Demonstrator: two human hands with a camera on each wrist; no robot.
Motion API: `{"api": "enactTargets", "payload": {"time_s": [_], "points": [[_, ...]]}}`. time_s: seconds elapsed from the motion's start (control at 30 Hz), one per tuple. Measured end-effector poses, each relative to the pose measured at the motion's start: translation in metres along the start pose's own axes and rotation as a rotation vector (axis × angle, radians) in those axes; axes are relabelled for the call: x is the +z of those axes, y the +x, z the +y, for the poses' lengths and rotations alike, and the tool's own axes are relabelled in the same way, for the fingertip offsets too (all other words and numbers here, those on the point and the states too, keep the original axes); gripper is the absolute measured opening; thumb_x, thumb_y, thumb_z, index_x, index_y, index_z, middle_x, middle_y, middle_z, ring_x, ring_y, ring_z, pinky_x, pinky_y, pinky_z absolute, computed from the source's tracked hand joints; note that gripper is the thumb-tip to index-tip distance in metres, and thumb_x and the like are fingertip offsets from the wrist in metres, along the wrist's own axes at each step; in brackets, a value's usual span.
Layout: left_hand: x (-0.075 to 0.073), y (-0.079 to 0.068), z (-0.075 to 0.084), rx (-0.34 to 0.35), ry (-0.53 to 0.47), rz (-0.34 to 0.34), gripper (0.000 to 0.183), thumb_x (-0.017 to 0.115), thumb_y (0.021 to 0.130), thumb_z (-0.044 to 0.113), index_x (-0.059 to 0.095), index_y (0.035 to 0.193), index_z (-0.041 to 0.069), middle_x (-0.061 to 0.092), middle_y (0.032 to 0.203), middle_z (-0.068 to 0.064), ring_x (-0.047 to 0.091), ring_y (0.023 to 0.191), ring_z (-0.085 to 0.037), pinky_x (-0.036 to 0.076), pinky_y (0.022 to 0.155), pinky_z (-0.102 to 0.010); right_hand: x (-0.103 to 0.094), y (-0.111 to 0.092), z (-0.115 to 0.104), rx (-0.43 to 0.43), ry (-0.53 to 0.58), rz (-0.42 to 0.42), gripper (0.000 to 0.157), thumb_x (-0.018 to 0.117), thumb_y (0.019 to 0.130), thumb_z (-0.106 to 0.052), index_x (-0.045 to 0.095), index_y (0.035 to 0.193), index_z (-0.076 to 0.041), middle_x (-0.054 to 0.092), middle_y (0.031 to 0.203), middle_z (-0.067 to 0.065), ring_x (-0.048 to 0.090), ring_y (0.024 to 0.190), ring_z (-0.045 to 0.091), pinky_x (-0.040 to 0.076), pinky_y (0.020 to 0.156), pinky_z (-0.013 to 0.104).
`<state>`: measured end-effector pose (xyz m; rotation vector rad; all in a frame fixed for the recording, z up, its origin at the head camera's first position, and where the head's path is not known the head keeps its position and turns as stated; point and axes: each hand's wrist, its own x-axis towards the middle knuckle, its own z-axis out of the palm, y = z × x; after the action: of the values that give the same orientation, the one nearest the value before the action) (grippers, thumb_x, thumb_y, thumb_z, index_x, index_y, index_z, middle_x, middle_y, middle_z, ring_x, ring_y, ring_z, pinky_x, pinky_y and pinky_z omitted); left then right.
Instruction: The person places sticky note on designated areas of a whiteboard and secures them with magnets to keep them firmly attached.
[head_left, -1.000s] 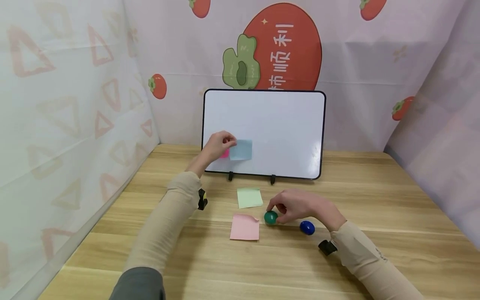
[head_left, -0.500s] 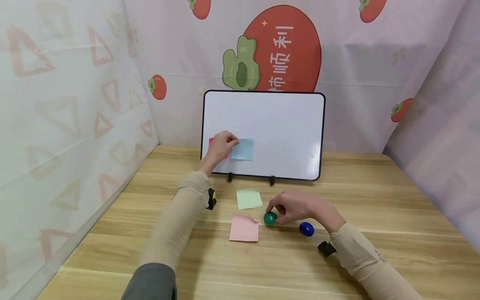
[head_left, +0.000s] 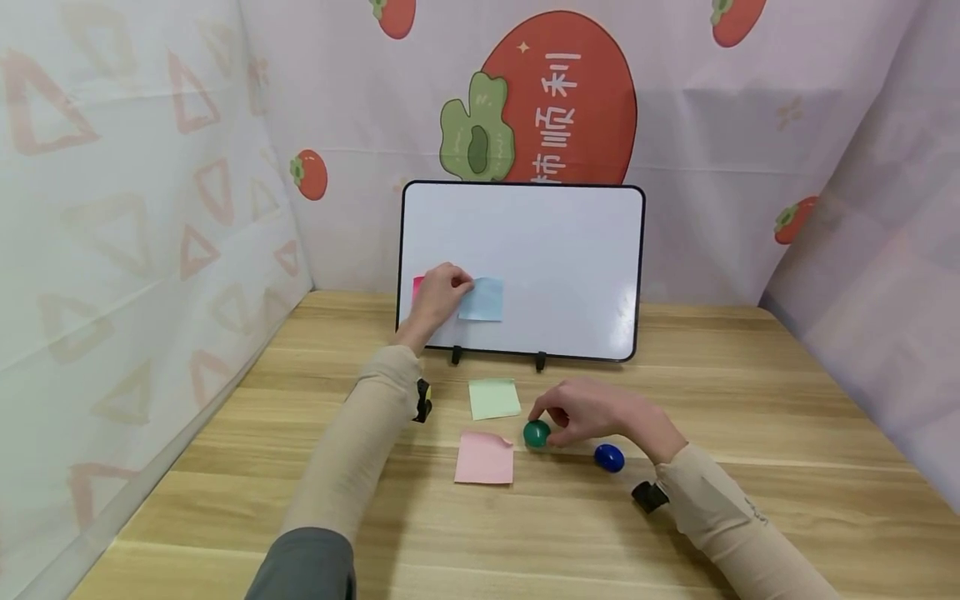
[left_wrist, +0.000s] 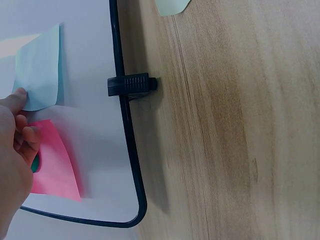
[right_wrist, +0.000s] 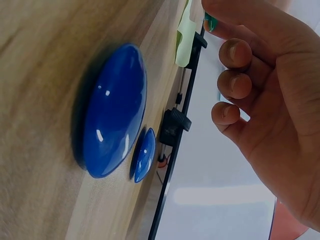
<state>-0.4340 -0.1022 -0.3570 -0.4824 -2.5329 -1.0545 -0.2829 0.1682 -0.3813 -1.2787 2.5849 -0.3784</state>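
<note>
From my place I watch two hands at work. The left hand (head_left: 442, 292) is at the board (head_left: 570, 250), thumb and finger closed together on the upper left part of the blue note (head_left: 482, 301). This note lies against the board's lower left area, its bottom edge a little lifted from it. Just to the left is the bright pink note (left_wrist: 57, 162), partly covered by the hand; in the left wrist view I notice a green spot (left_wrist: 35, 164) on it, but I cannot tell its shape.

My other hand, the right hand (head_left: 592, 410), is clamped with thumb and finger on the green piece (head_left: 536, 433), which is low over the counter (head_left: 600, 542) or on it. Left of this piece lie the pale green note (head_left: 494, 399) and, nearer to me, the pale pink note (head_left: 484, 458), with one corner curled up. The blue piece (head_left: 609, 457) lies near the right wrist; the right wrist view shows a second blue piece (right_wrist: 145, 155) beyond it. Two black clips (head_left: 456, 355) support the board.
</note>
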Motion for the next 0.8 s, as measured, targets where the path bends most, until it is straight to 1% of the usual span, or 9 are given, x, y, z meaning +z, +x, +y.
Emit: {"api": "enactTargets", "payload": {"time_s": [0.17,0.27,0.5,0.8], "points": [[0.002,0.000,-0.001,0.027,0.010,0.016,0.014,0.067,0.095,0.014,0.074,0.102,0.003,0.068,0.102,-0.011,0.063,0.095,-0.024,0.053,0.088,-0.036,-0.001,0.002,0.002,-0.015,0.009,0.015,0.031,0.075,0.087,-0.023,0.071,0.117,-0.014,0.052,0.071,-0.014,0.044,0.061,-0.001,0.040,0.059,0.018],[0.003,-0.001,-0.002,0.031,0.018,0.022,0.014,0.067,0.095,0.013,0.075,0.102,0.003,0.068,0.102,-0.011,0.063,0.095,-0.024,0.053,0.088,-0.036,-0.004,0.006,0.003,-0.019,-0.008,0.034,0.031,0.075,0.087,-0.023,0.071,0.117,-0.015,0.052,0.071,-0.013,0.044,0.062,-0.001,0.039,0.059,0.019],[0.003,-0.001,-0.001,0.032,0.035,0.028,0.014,0.067,0.095,0.012,0.075,0.102,0.003,0.068,0.101,-0.011,0.063,0.095,-0.024,0.053,0.088,-0.036,-0.017,0.024,0.007,-0.019,-0.080,0.094,0.033,0.076,0.086,-0.028,0.072,0.117,-0.018,0.051,0.069,-0.013,0.043,0.061,0.001,0.038,0.059,0.020],[0.003,-0.001,-0.002,0.028,0.039,0.020,0.015,0.066,0.096,0.013,0.075,0.103,0.004,0.068,0.103,-0.010,0.063,0.096,-0.023,0.054,0.088,-0.035,-0.036,0.049,0.023,-0.015,-0.084,0.173,0.033,0.075,0.087,-0.026,0.071,0.118,-0.015,0.055,0.073,-0.010,0.046,0.065,0.005,0.040,0.061,0.021]]}}
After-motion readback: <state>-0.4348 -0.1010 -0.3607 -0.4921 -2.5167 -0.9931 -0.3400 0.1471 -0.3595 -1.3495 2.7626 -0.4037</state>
